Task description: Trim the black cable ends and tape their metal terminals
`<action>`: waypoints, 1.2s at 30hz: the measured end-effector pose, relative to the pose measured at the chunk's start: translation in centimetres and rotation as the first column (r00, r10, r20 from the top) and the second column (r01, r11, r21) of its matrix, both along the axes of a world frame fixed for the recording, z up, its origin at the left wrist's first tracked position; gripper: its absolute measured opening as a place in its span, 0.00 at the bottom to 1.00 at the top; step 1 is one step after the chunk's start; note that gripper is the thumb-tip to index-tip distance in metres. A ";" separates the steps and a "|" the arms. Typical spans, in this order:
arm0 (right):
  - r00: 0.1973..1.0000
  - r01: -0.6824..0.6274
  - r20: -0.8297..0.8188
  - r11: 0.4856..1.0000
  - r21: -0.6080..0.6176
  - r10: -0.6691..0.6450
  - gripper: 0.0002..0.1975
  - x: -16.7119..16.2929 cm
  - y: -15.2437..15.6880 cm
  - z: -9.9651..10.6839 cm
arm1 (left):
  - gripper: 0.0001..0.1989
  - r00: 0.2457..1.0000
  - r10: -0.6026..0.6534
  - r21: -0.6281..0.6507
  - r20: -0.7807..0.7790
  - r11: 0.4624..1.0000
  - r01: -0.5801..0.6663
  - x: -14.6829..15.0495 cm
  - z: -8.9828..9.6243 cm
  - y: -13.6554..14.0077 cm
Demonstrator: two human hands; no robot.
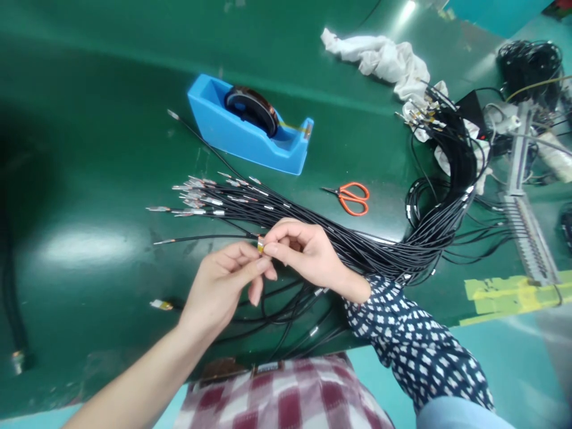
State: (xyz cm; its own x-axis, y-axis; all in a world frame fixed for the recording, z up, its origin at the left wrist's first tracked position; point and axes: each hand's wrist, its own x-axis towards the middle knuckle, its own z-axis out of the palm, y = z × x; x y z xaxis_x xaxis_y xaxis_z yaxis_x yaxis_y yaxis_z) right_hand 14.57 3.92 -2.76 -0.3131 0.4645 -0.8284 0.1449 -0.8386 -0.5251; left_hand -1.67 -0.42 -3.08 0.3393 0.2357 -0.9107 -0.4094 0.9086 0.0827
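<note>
My left hand (pixel 223 283) and my right hand (pixel 308 253) meet at the front of a big bundle of black cables (pixel 339 235). Between their fingertips is a small cable end wrapped in yellowish film tape (pixel 260 243). Both thumbs and forefingers are pinched on it, hiding part of it. One loose cable (pixel 196 239) runs just left of the pinch, its tip bare of the bundle. Behind the hands, many silvery cable tips (pixel 194 196) fan out to the left. A cable end with yellow tape (pixel 161 305) lies left of my left wrist.
Beyond the bundle stands a blue tape dispenser (pixel 250 140) with a roll of amber tape (pixel 251 110). Orange-handled scissors (pixel 353 198) lie behind the cables. At right are white cloth (pixel 379 56), a slotted metal rack (pixel 531 238) and yellow tape (pixel 491 292) along the table edge.
</note>
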 end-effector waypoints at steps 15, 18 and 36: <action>0.999 0.027 -0.038 1.000 0.016 -0.026 0.10 0.4 0.3 -0.5 | 0.08 1.000 0.001 0.050 0.023 0.999 -0.002 0.0 0.2 -0.1; 1.000 0.020 -0.018 1.000 0.016 -0.020 0.09 0.4 0.2 -0.5 | 0.09 0.999 0.011 0.056 -0.034 0.998 -0.009 0.1 0.2 -0.2; 0.998 0.047 -0.035 0.999 -0.022 -0.047 0.03 0.5 0.0 -0.7 | 0.04 0.995 -0.006 0.114 -0.095 0.993 0.017 0.2 0.5 -0.4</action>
State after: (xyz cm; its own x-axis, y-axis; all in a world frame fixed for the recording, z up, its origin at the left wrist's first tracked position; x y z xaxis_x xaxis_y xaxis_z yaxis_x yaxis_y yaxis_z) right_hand 15.06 3.93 -3.48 -0.3211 0.4617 -0.8269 0.0864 -0.8552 -0.5111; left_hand -1.48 -0.80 -2.58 0.2568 0.3372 -0.9057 -0.3843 0.8955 0.2244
